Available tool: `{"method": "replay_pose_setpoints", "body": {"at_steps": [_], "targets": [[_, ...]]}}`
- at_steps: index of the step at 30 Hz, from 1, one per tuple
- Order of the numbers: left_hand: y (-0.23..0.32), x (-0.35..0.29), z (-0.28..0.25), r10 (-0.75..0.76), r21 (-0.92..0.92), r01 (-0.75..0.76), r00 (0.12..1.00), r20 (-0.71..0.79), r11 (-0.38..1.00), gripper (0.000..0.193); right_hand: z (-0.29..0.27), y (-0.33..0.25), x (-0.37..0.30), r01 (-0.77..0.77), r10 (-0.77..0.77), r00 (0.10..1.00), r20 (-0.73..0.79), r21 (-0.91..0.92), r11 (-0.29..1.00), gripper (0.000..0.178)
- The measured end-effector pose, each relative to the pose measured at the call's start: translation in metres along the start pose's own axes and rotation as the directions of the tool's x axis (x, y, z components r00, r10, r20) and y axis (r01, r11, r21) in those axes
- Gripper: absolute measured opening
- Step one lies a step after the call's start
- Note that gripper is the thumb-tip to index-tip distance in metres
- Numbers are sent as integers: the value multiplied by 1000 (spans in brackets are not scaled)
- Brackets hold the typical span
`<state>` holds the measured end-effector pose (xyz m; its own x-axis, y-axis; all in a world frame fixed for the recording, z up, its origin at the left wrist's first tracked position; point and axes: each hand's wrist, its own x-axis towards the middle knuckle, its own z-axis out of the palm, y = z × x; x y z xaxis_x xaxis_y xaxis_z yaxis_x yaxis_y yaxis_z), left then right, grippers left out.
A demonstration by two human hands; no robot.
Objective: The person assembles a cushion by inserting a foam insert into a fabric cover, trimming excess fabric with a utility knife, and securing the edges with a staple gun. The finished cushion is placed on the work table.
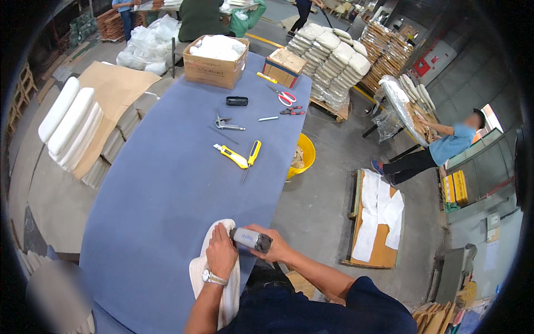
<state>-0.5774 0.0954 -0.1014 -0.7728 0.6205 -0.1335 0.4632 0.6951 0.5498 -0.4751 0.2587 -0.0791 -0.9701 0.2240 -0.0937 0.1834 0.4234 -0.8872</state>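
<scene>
Clasps a grey handheld tool [245, 237] in the right hand [275, 247], with one end at the edge of a cream pad [197, 268]; lays the left hand [221, 255] over that pad, on the near part of the blue table [167, 195]; cannot tell whether the left fingers grip or merely press; has farther up the table a yellow cutter [232, 157] beside a yellow-handled screwdriver [254, 153], then red-handled scissors [287, 99] and a cardboard box [210, 72] with white contents.
</scene>
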Motion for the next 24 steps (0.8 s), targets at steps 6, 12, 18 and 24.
{"method": "replay_pose_setpoints", "body": {"at_steps": [6,12,18,24], "targets": [[-24,7,-4,52,-72,-48,997,52,996,66,19,35,1,117,-114,993,-43,70,991,64],[-37,4,-17,50,-64,-51,999,-13,997,62,10,2,-4,155,-141,986,-85,189,970,61],[-29,8,-20,-17,-82,20,999,44,996,62,10,0,9,182,-167,982,-92,184,966,62],[-30,6,-12,63,-75,-65,998,-28,995,66,9,6,15,188,-187,982,-17,91,978,61]]}}
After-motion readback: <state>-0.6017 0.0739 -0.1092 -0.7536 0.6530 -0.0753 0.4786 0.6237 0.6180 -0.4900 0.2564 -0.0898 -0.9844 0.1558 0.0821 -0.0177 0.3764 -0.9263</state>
